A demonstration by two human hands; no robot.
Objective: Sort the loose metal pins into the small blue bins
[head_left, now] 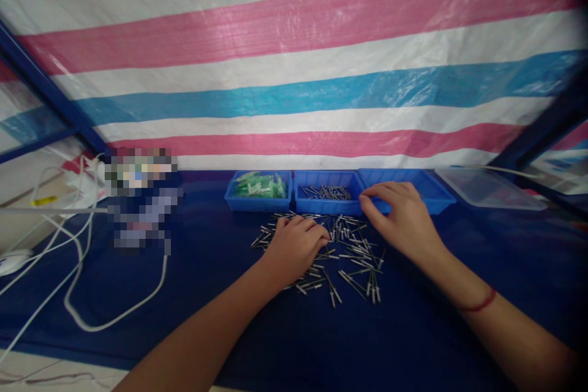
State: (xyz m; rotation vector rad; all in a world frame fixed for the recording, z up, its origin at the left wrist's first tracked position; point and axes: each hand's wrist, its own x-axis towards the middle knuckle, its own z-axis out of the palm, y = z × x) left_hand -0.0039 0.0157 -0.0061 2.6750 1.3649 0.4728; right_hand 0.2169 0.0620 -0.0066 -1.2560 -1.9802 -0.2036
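Note:
Loose blind rivets [361,251], silver with thin shanks, lie scattered in a pile on the dark blue table. My left hand [296,248] rests over the left part of this pile with its fingers curled down and drawn together; whatever its fingertips hold is hidden. Above the front edge of the right blue bin [434,196] hovers my right hand [402,217], thumb and index fingertips close together. Anything in that pinch is too small to make out. The middle blue bin [328,202] contains several more rivets, just left of my right fingertips.
A left blue bin [260,202] holds green pieces in clear plastic. To the right lies a translucent lid or tray [489,188]. White cables [78,282] loop over the table's left side, beside blurred-out items. A striped plastic sheet [294,92] hangs behind the bins.

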